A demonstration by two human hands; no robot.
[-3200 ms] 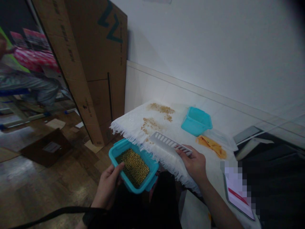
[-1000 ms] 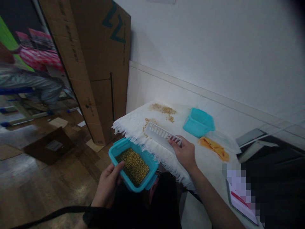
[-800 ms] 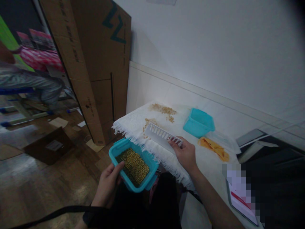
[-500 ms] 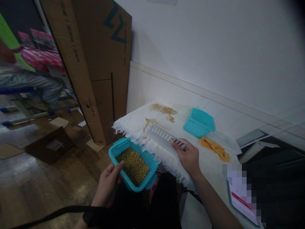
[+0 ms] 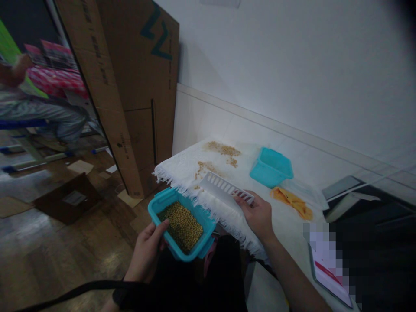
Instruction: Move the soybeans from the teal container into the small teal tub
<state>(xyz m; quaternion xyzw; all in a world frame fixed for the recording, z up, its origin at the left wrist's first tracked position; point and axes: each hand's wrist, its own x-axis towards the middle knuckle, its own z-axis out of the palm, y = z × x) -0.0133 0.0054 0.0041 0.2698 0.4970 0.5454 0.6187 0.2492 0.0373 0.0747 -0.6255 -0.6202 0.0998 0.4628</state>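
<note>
My left hand (image 5: 151, 245) grips the near-left rim of a turquoise plastic container (image 5: 155, 207), thumb over the edge. Yellowish soybeans (image 5: 185, 227) fill its lower part. It is held just below the fringed edge of a white cloth (image 5: 178, 162) on the table. In my right hand (image 5: 256, 216) is a white plastic strip with a row of slots (image 5: 216, 186), closed between thumb and fingers. Its long edge is at the cloth, near a few stray beans. More loose beans (image 5: 227, 150) are scattered farther back on the cloth.
A second turquoise container (image 5: 271, 169) stands at the back right, beside a crumpled orange cloth (image 5: 292, 203) and a clear lid (image 5: 310, 193). A tall cardboard box (image 5: 139, 78) rises at the left. Flattened cardboard (image 5: 68, 197) lies on the floor. Another person (image 5: 42, 108) sits far left.
The slotted strip has shifted very slightly toward me at its far end. The container of soybeans stays in place. The other person's hand at far left has risen.
</note>
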